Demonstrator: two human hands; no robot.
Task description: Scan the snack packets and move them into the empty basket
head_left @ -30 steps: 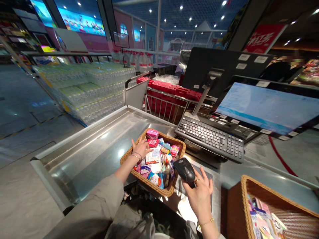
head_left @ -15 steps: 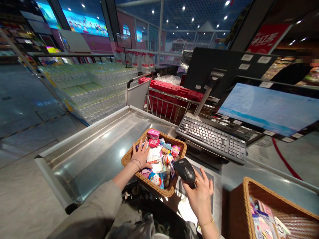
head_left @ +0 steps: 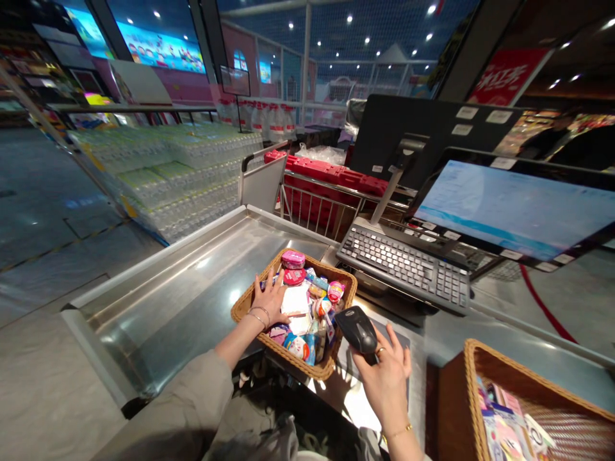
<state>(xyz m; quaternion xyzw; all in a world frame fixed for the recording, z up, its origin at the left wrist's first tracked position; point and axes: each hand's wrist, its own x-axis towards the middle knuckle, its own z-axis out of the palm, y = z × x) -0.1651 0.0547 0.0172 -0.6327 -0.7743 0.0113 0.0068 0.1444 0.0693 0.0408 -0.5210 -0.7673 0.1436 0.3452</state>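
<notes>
A wicker basket (head_left: 246,306) full of small sweets and packets stands on the metal counter. My left hand (head_left: 269,301) lies over its left side, fingers spread, touching the contents beside a white packet (head_left: 295,301). A pink tin (head_left: 293,258) and a red round pack (head_left: 294,276) are just beyond my fingertips. In my right hand (head_left: 387,365) is a black barcode scanner (head_left: 356,328), its head pointing left over the basket's right rim. Part of the basket's contents is hidden under my left hand.
Behind the basket to the right are a keyboard (head_left: 406,262) and a lit screen (head_left: 514,205). A second wicker basket (head_left: 473,397) with a few packs stands at the lower right. Beyond the metal counter (head_left: 177,307) are a cart (head_left: 262,179) and stacked bottles (head_left: 168,173).
The white packet now looks brightly lit, its print washed out. The view has shifted slightly. Both hands keep nearly the same place and pose.
</notes>
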